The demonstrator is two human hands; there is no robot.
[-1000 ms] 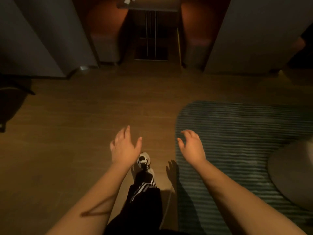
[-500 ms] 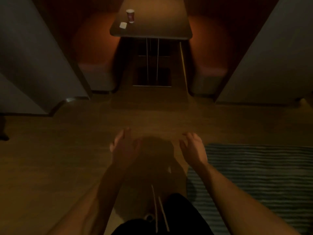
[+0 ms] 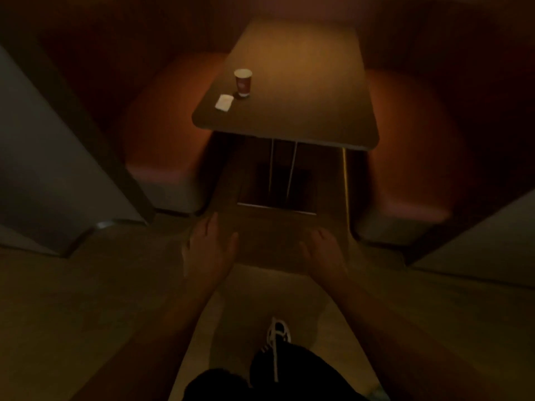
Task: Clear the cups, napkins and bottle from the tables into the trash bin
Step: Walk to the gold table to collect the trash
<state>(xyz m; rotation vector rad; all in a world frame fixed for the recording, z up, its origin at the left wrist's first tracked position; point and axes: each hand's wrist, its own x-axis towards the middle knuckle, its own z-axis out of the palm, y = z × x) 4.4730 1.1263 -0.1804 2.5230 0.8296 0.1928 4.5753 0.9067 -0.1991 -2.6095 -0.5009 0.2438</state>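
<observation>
One cup (image 3: pixel 243 82) stands upright on the tabletop (image 3: pixel 304 91), near its front left corner; it is dark red with a pale rim, and the print on its side is too blurred to read; one napkin (image 3: pixel 224 102), white and folded, lies flat just beside the cup, nearer the corner, apart from it as far as the dim light lets one judge; two orange seats flank the tabletop, the left seat (image 3: pixel 165 134) and the right seat (image 3: pixel 411 146), both running back into deep shadow; two thin legs (image 3: pixel 280 169) show under the tabletop, their upper ends hidden by its edge; two hands hang in the air over the floor (image 3: pixel 86 299), well short of the tabletop; the left hand (image 3: pixel 210 250) holds nothing, fingers straight and relaxed; the right hand (image 3: pixel 324 253) likewise holds nothing, fingers loosely bent; one shoe (image 3: pixel 278 331), white with dark stripes, shows between the forearms; the other foot is cut off by the lower edge; the whole scene is dark and soft with blur
</observation>
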